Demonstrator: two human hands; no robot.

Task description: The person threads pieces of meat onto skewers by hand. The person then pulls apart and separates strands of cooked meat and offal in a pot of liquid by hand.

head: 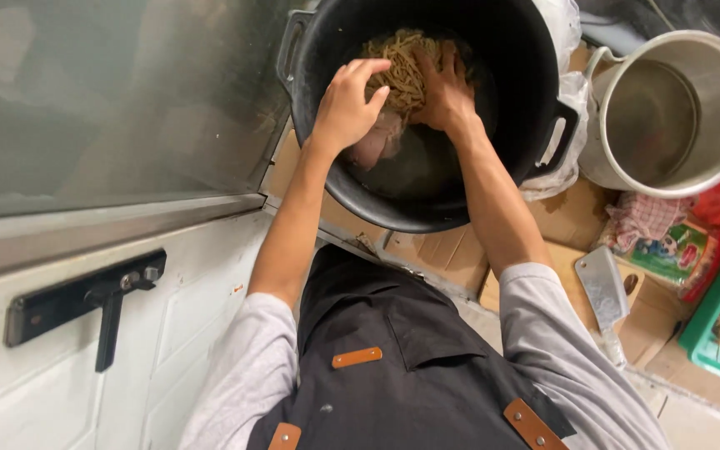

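Both hands, left hand [346,104] and right hand [443,92], grip stringy tan noodles [402,71] inside a round black tub [510,50].

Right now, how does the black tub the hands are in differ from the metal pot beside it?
The black tub is dark, wide, with side handles; the metal pot is shiny silver and looks smaller. The tub holds tan noodle-like strands and both hands, left hand and right hand, reach in; the pot looks empty and untouched. Both are round, open-topped and stand on flattened cardboard.
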